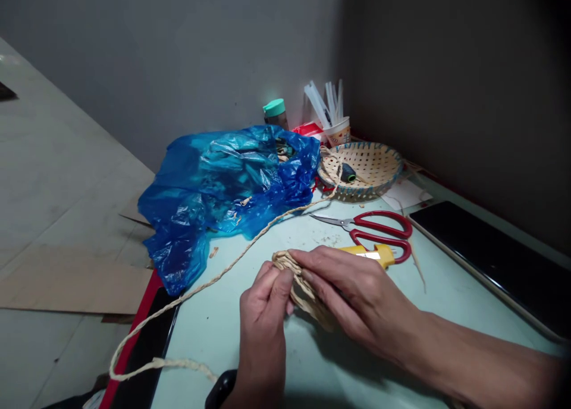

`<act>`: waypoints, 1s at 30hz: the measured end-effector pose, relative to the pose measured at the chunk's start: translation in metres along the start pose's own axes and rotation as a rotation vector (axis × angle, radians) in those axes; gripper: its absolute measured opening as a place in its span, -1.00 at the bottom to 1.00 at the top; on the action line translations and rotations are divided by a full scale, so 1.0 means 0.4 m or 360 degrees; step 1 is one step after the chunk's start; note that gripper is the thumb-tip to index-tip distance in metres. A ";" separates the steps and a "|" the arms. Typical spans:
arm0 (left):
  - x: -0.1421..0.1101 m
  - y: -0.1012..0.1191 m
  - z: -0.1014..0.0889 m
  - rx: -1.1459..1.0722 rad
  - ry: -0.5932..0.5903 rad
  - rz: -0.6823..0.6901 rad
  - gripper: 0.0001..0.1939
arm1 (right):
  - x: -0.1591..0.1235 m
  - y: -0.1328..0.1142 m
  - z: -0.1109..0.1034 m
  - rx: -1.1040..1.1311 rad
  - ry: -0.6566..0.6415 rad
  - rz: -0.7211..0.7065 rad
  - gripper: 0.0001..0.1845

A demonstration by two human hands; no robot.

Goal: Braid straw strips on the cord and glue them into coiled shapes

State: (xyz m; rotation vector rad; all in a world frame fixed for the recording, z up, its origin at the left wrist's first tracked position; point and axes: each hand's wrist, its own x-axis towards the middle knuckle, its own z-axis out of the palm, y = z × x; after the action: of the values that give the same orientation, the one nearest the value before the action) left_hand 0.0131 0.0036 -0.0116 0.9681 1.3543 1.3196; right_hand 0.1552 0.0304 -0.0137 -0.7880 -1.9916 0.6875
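Between my two hands is a small coiled piece of braided straw cord (pixel 304 285), tan and layered. My left hand (pixel 266 296) pinches its near left end, thumb on top. Fingers of my right hand (pixel 352 284) press along its upper right side, partly covering it. A long twisted straw cord (pixel 241 255) runs from the woven basket across the table, loops over the left edge and comes back toward my left wrist. Whether it joins the coiled piece is hidden. Just beyond my right hand lie red-handled scissors (pixel 379 227) and a yellow tool (pixel 379 254), partly covered.
A crumpled blue plastic bag (pixel 232 183) spreads over the table's back left. Behind stand a green-lidded bottle (pixel 275 113) and a paper cup (pixel 338 132) with translucent sticks. The woven basket (pixel 379 165) holds a dark thread spool (pixel 347 172). A black-screened tablet (pixel 491 260) lies at right.
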 end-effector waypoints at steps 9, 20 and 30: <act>-0.001 -0.009 -0.018 -0.0086 -0.0101 -0.0104 -0.61 | 0.025 0.026 -0.056 0.0018 -0.0516 0.0143 -0.64; 0.002 -0.007 -0.024 -0.0077 -0.0067 -0.0055 -0.66 | 0.041 0.041 -0.049 0.0701 -0.0198 0.0572 -0.83; 0.002 -0.007 -0.022 0.0247 0.0080 0.0102 -0.62 | 0.036 0.036 -0.039 0.0973 -0.0192 0.0818 -0.80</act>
State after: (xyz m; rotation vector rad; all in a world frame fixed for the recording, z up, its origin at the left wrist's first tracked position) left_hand 0.0044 0.0023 -0.0149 1.0977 1.4923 1.3091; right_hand 0.1664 0.0529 -0.0091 -0.8850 -1.5326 1.5809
